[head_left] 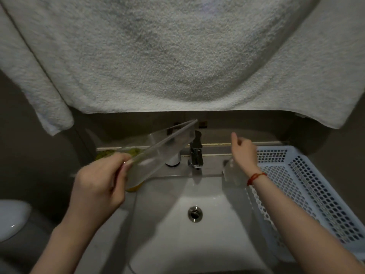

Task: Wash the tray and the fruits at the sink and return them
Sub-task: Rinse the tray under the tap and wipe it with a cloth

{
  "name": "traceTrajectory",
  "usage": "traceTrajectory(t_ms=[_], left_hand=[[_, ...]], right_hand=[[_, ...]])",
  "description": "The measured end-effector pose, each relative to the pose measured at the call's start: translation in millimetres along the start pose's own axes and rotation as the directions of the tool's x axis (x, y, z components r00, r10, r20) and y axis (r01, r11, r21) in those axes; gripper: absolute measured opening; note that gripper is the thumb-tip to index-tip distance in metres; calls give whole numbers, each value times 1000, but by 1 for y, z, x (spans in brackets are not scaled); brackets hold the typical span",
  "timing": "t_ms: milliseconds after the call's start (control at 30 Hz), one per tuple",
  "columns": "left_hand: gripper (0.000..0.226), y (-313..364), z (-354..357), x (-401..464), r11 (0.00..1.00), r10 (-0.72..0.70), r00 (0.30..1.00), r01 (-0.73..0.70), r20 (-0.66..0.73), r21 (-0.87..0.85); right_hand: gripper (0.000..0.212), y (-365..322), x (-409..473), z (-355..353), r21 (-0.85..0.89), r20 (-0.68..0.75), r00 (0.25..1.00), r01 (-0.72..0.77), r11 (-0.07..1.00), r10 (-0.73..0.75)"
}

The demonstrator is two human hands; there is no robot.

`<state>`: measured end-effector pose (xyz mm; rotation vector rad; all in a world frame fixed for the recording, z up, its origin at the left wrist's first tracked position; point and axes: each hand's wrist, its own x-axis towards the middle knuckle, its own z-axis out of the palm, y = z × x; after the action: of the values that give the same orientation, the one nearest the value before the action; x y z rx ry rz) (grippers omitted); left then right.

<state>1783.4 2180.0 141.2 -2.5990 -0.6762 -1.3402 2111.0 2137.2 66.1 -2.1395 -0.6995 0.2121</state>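
Note:
My left hand [100,182] grips the near edge of a clear plastic tray [158,149], held tilted on its side above the left of the white sink [227,214]. Through and behind the tray I see green fruit [106,153] on the counter and something yellow-orange [134,187] below the tray's lower edge. My right hand [242,151] hovers right of the chrome faucet [195,153], its fingers loosely curled and holding nothing. A red string circles that wrist.
A large white towel [177,56] hangs overhead across the back. A white perforated basket [308,190] sits on the counter at the right. A clear object [229,173] lies beside it. A white cup base [173,161] stands left of the faucet. A toilet lid [11,218] shows far left.

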Motion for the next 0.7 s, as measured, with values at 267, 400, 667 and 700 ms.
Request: traceTrajectory(t_ms=[267, 400, 667, 700], left_hand=[[10, 14, -1, -32, 959, 261, 965, -259, 1, -113], [13, 15, -9, -49, 969, 247, 967, -245, 58, -38], [45, 5, -37, -82, 874, -478, 838, 483, 261, 51], [63, 3, -40, -88, 746, -635, 728, 665, 259, -41]], right_hand=[[49, -88, 1, -21, 174, 564, 822, -25, 984, -79], [22, -87, -1, -7, 10, 648, 748, 180, 984, -144], [17, -94, -19, 27, 178, 540, 761, 315, 932, -360], [16, -97, -21, 31, 183, 520, 762, 343, 921, -387]])
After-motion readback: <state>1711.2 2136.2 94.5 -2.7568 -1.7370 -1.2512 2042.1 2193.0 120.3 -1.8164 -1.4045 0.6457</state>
